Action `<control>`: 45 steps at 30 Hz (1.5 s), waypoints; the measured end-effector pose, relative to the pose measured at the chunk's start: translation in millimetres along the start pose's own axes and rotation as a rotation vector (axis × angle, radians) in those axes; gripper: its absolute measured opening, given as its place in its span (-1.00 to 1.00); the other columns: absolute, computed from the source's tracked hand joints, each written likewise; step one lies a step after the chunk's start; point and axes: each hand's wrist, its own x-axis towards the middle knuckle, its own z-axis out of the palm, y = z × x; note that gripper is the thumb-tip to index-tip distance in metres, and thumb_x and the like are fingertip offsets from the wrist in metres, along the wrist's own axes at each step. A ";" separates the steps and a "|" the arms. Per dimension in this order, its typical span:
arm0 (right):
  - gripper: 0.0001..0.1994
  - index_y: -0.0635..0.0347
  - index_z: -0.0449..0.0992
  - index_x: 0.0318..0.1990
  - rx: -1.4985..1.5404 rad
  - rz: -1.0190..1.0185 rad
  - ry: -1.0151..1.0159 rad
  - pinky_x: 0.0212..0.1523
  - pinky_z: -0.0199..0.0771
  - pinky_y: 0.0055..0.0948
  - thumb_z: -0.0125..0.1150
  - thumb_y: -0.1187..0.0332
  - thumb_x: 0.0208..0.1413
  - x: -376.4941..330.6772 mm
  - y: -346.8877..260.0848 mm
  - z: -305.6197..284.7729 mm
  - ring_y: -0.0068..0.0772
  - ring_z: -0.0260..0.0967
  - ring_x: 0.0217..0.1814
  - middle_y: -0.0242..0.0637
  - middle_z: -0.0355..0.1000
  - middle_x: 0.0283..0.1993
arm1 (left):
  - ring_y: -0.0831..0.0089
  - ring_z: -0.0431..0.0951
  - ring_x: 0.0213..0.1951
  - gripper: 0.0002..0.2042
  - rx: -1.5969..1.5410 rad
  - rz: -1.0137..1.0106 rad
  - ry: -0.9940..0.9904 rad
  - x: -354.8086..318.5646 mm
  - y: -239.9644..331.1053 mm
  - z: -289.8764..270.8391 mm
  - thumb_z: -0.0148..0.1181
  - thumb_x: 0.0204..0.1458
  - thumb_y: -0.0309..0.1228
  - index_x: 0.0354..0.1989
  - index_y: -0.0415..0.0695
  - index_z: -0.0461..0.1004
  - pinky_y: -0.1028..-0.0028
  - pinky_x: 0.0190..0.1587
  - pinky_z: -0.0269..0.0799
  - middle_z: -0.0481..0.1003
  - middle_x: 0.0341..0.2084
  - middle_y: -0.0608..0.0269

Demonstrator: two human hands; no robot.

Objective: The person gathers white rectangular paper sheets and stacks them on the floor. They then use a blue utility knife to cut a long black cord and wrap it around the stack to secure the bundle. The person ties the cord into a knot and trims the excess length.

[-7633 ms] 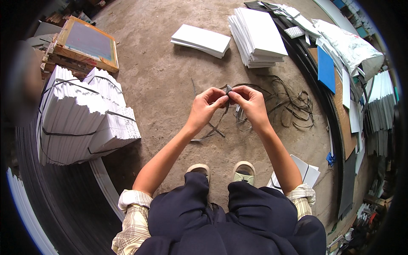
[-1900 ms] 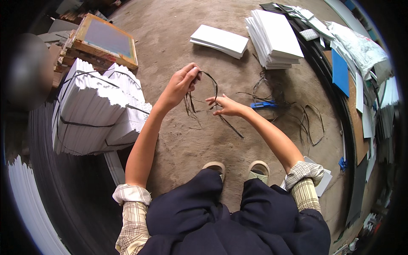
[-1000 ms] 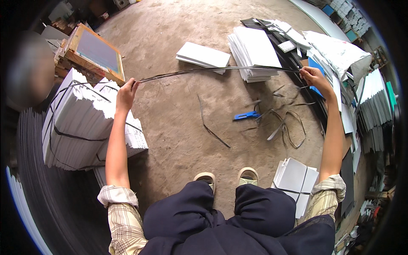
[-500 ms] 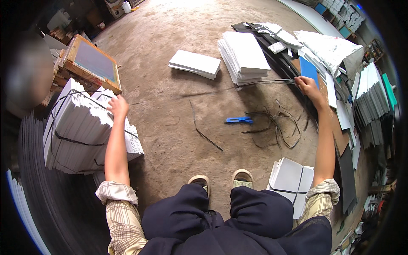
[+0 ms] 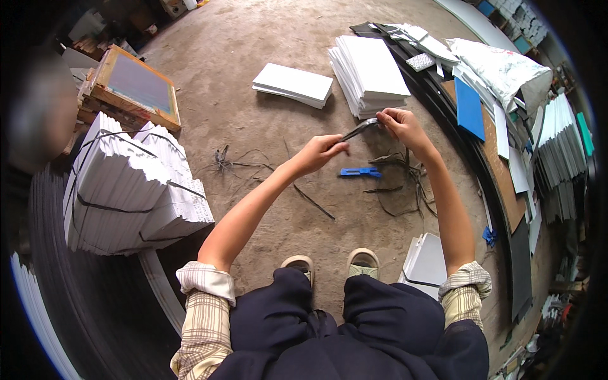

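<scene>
A bunch of thin black straps (image 5: 361,130) is stretched short between my two hands, in front of the tall white stack. My left hand (image 5: 324,152) pinches its left end with curled fingers. At its other end my right hand (image 5: 401,128) is closed, the strands running down from it toward the floor. Below them lies a blue utility knife (image 5: 360,172). Loose black strapping (image 5: 415,190) curls on the floor right of the knife, and another tangle (image 5: 235,163) lies to the left.
A tall stack of white sheets (image 5: 373,69) and a low stack (image 5: 293,84) stand ahead. Strapped white bundles (image 5: 117,183) sit at left beside a wooden frame (image 5: 136,85). Dark boards, a blue panel (image 5: 470,109) and a white sack (image 5: 500,69) line the right. A bound bundle (image 5: 425,263) lies by my right leg.
My left hand has left the white bundles at left and moved right. My right hand has come inward with the straps, and both hands now hold them. A strap tangle now shows on the floor at left.
</scene>
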 end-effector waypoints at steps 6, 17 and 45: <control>-0.68 0.25 0.47 -0.43 -0.091 0.172 -0.216 -0.42 0.16 -0.57 0.05 0.13 0.09 -10.8 25.3 -20.5 -0.66 0.13 -0.45 -0.48 0.27 -0.54 | 0.65 0.24 -0.53 -0.80 0.071 0.081 0.298 -26.9 -38.2 -31.6 -0.04 0.11 -0.41 -0.48 -0.29 0.35 0.60 -0.47 0.22 0.32 -0.66 0.34; -0.74 0.18 0.47 -0.41 0.130 0.404 -0.126 -0.62 -0.03 -0.71 0.05 0.18 0.10 -30.8 112.3 -45.3 -0.79 -0.01 -0.62 -0.56 0.26 -0.59 | 0.66 0.19 -0.56 -0.77 0.259 -0.202 0.530 -114.7 -137.9 -78.6 -0.02 0.10 -0.32 -0.48 -0.25 0.36 0.63 -0.50 0.15 0.24 -0.69 0.36; -0.77 0.22 0.47 -0.22 -0.193 0.175 0.108 -0.13 0.34 -0.42 0.11 0.30 -0.01 -53.9 151.8 36.2 -0.31 0.38 -0.15 -0.16 0.43 -0.20 | 0.65 0.14 -0.61 -0.68 -0.176 -0.329 0.614 -106.1 -150.8 -39.4 -0.17 0.14 -0.19 -0.42 -0.16 0.42 0.60 -0.52 0.09 0.27 -0.63 0.51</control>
